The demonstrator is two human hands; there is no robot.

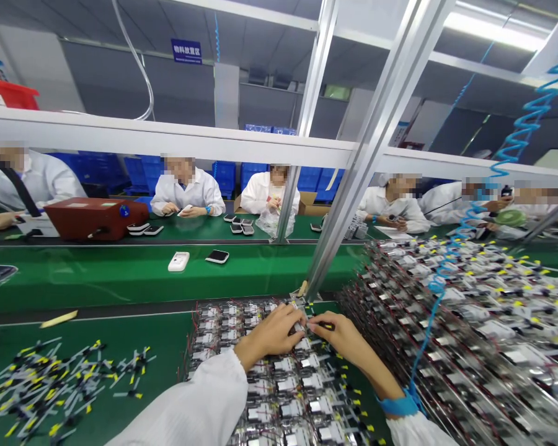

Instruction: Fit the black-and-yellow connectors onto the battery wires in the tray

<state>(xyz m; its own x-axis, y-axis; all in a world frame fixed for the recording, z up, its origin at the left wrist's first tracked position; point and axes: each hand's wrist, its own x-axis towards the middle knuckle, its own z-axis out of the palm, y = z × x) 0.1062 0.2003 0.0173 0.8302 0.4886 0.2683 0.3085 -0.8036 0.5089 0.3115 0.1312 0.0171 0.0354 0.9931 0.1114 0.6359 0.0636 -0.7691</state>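
My left hand (279, 329) lies over the far part of a clear plastic tray (260, 391), its fingers curled in at a small part in one pocket. From the right, my right hand (338, 334) meets it with thumb and forefinger pinched together at the same spot. What the fingertips hold is too small and too covered to make out. Rows of small white-and-black assemblies (289, 385) with red wires fill the tray, and yellow-tipped pieces stick out along its right side. A blue wrist strap (397, 404) circles my right wrist.
Loose black parts with grey strips and yellow tips (51, 387) lie in a heap at left. Filled trays (451, 316) are stacked at right, with a coiled blue cord (451, 248) hanging before them. A metal post (348, 186) rises beyond my hands. Co-workers sit across the green conveyor (116, 279).
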